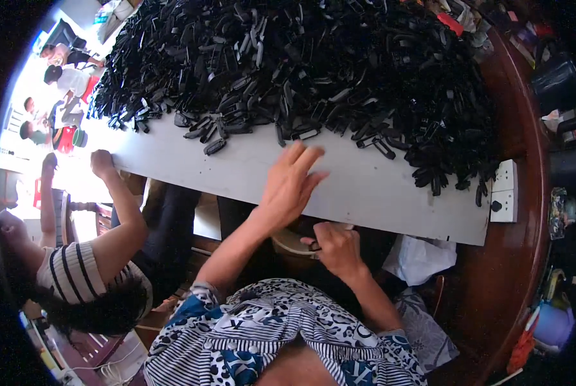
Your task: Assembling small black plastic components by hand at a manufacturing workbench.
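A large heap of small black plastic-looking parts (288, 58) covers the far side of the pale tabletop (236, 161). The parts are long and narrow, and some have open loop-shaped frames; their exact kind I cannot make out. My left hand (289, 186) hovers over the bare strip in front of the heap. Its fingers are apart and a little blurred, with nothing seen in them. Close to my body, at the table's front edge, my right hand (339, 249) is closed. A small dark, curved bit shows at its fingers, too small to name.
To my left a co-worker in a striped top (76, 270) sits with arms at the table. A white socket block (504, 191) is at the table's right end, beside a brown wooden edge (526, 128). A white plastic bag (420, 259) hangs below on the right.
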Action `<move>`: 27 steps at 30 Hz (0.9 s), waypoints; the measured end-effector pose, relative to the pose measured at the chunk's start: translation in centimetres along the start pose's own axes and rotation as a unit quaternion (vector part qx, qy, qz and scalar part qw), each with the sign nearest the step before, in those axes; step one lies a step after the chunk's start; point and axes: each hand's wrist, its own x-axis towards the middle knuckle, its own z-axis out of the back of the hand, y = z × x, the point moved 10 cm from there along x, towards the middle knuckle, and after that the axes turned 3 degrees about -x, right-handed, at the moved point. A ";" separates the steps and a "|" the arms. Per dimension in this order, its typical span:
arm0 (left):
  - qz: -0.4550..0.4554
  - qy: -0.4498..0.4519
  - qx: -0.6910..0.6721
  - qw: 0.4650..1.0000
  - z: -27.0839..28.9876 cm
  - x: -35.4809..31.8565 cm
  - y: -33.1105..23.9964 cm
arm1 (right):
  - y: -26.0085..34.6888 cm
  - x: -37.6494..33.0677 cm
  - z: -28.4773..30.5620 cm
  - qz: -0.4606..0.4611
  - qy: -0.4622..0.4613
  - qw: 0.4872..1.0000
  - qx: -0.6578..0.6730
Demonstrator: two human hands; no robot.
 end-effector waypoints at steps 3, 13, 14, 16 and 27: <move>-0.132 -0.054 0.091 0.986 -1.9 4.4 -1.6 | -0.2 -1.0 -3.3 -0.023 0.086 0.994 -0.063; -0.199 -0.036 0.270 0.941 -7.3 7.9 -0.6 | -1.3 -1.0 -0.4 -0.059 0.012 0.976 0.210; -0.220 -0.036 0.258 0.940 -7.2 7.3 -1.0 | -1.6 -0.8 0.1 -0.062 0.009 0.975 0.211; -0.216 -0.030 0.262 0.940 -6.9 6.1 -1.0 | -2.3 0.2 1.4 -0.083 0.010 0.962 0.259; -0.157 -0.013 0.151 0.976 -3.1 1.5 0.1 | -9.1 1.8 3.7 -0.266 -0.010 0.894 0.360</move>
